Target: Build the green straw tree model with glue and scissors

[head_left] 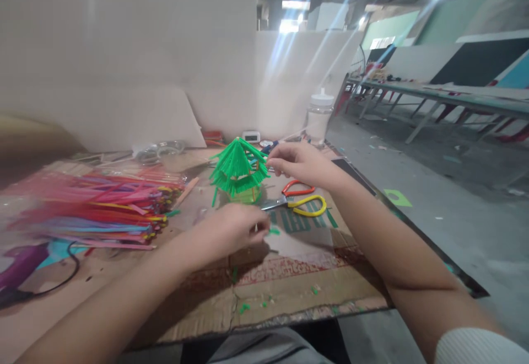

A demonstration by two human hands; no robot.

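Pavilion model: we locate the green chenille-stem model [237, 168], with its two fringed roof tiers, near the middle of the worktable, standing on a pale green base [249, 194].
Model axis: we read the long axis as upright, peak at the top.
Right hand: we find the right hand [300, 161] at the model's right side, thumb and forefinger bent toward each other beside the lower eave. Contact with the fringe, and anything pinched, we cannot tell.
Left hand: we place the left hand [236, 229] on the wearer's side of the model, below the base in view, fingers curled inward and fingertips close to the thumb. Whether they grip a small piece we cannot tell.
Governing relation: from the right fingertips the model lies directly to the left, just beside them; from the left hand it lies beyond. We judge the right hand nearer to the roof.
Scissors: we note the scissors [306, 205], with one red and one yellow handle loop, right of the left fingertips, blades directed left.
Stem stock: we see bundled multicoloured chenille stems [119, 204] to the left, partly under clear plastic.
Work surface: we observe green clippings [244, 308] scattered on the cardboard [198, 314].
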